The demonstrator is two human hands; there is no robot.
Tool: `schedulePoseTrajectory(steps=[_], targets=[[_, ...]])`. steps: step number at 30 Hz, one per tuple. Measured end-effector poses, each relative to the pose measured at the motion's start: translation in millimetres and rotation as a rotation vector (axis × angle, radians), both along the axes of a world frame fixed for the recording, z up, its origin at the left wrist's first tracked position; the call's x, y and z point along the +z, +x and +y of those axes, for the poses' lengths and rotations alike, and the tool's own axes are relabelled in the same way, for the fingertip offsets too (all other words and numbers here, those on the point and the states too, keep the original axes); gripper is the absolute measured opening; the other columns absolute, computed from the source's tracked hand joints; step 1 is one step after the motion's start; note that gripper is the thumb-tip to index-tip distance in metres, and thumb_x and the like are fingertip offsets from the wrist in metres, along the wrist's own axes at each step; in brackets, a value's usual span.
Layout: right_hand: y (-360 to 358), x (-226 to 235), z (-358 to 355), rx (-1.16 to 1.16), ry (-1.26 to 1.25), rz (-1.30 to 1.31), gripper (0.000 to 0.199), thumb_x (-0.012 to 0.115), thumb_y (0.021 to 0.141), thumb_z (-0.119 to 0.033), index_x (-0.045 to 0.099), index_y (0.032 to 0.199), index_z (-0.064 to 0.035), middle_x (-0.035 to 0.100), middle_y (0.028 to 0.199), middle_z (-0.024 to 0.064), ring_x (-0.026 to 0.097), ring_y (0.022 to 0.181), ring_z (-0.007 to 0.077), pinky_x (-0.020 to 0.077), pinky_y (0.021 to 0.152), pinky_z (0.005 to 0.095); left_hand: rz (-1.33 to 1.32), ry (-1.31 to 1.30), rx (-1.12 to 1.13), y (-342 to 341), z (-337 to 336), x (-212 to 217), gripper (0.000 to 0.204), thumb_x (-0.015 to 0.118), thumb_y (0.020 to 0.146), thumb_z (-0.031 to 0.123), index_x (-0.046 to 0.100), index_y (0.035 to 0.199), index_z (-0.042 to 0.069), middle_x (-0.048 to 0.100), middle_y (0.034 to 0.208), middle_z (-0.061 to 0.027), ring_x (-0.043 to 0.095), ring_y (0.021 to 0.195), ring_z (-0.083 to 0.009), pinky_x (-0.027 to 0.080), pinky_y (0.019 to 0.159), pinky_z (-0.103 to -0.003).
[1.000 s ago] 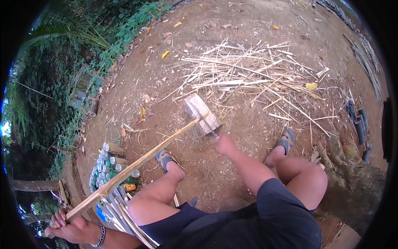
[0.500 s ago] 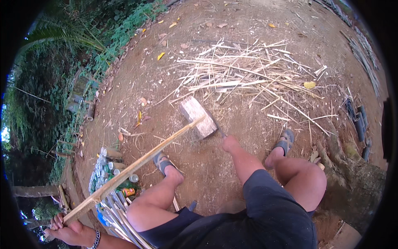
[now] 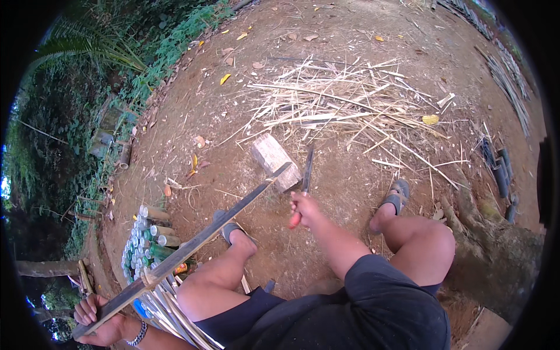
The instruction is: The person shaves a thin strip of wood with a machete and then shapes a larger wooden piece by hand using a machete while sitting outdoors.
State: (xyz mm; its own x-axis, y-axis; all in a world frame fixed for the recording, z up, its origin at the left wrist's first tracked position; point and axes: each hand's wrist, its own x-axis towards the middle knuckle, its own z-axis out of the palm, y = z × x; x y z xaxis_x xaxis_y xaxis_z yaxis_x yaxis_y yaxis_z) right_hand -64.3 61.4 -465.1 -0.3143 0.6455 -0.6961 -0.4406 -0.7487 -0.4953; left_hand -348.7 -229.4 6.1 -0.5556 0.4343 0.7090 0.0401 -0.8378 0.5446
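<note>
The person sat low over bare dirt ground (image 3: 233,116), knees apart, feet in sandals. At the lower left edge, the left hand (image 3: 99,318) had its fingers closed around the near end of a long bamboo strip (image 3: 198,245), a bracelet at the wrist. The strip ran up and to the right across the left leg, and its far tip rested on a wooden chopping block (image 3: 275,160), seemingly so that the block steadied it for cutting.

The right hand (image 3: 304,210) reached forward between the knees, fingers wrapped around the reddish handle of a knife (image 3: 306,175). The blade pointed away from the body, just beside the block and near the strip's tip, not touching the strip as far as could be told.

Under the left forearm lay a bundle of thin split bamboo slats (image 3: 169,315), within reach. Left of the left foot stood a cluster of short cut bamboo tubes (image 3: 143,239), open ends up. A gnarled tree root (image 3: 490,245) crowded the right knee.

Beyond the block, a loose heap of pale bamboo splinters (image 3: 350,111) covered the ground, with a few yellow leaves scattered among them. Farther right lay dark bamboo sections (image 3: 499,169). Green undergrowth (image 3: 76,116) closed the left side.
</note>
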Motion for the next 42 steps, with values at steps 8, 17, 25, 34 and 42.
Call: schedulePoseTrajectory(steps=[8, 17, 25, 34, 42], targets=[[-68, 83, -31, -0.260, -0.079, 0.243, 0.025, 0.069, 0.088, -0.024, 0.049, 0.095, -0.0112, 0.056, 0.077, 0.0024, 0.047, 0.058, 0.0103, 0.0438, 0.051, 0.0293, 0.081, 0.019, -0.048, 21, -12, -21, 0.062, 0.074, 0.072, 0.055, 0.052, 0.093, 0.001, 0.039, 0.081, -0.0026, 0.041, 0.069, -0.0137, 0.035, 0.069, -0.029], [-68, 185, 4, -0.354, 0.062, 0.306, 0.016, 0.067, 0.089, -0.015, 0.052, 0.086, -0.0096, 0.048, 0.067, 0.0011, 0.046, 0.056, 0.0126, 0.0436, 0.048, 0.0295, -0.085, 0.020, 0.160, 13, -36, -58, 0.085, 0.046, 0.082, 0.074, 0.048, 0.118, -0.003, 0.038, 0.080, -0.0041, 0.041, 0.071, -0.0147, 0.036, 0.068, -0.030], [-2, 332, 72, -0.616, 0.421, 0.495, 0.013, 0.064, 0.090, -0.012, 0.052, 0.091, -0.0079, 0.048, 0.067, 0.0010, 0.049, 0.056, 0.0125, 0.0473, 0.051, 0.0289, -0.966, -0.139, 0.386, -27, 26, -113, 0.093, 0.027, 0.089, 0.074, 0.042, 0.133, -0.006, 0.052, 0.130, -0.0195, 0.050, 0.116, -0.0304, 0.036, 0.103, -0.045], [41, 434, 66, -0.669, 1.121, 0.307, 0.032, 0.070, 0.084, -0.003, 0.048, 0.107, -0.0033, 0.056, 0.078, 0.0039, 0.051, 0.059, 0.0102, 0.0464, 0.054, 0.0248, -0.067, -0.562, 0.518, 83, 146, -115, 0.043, 0.049, 0.100, 0.029, 0.044, 0.131, 0.000, 0.053, 0.130, -0.0143, 0.049, 0.124, -0.0265, 0.037, 0.105, -0.043], [18, 466, -3, -0.379, 1.289, 0.088, 0.040, 0.075, 0.080, -0.005, 0.045, 0.106, -0.0044, 0.061, 0.080, 0.0065, 0.057, 0.052, 0.0100, 0.0455, 0.041, 0.0235, 0.634, -0.137, 0.028, 190, 225, 114, 0.051, 0.055, 0.097, 0.023, 0.037, 0.137, -0.002, 0.049, 0.136, -0.0188, 0.049, 0.125, -0.0245, 0.038, 0.106, -0.036]])
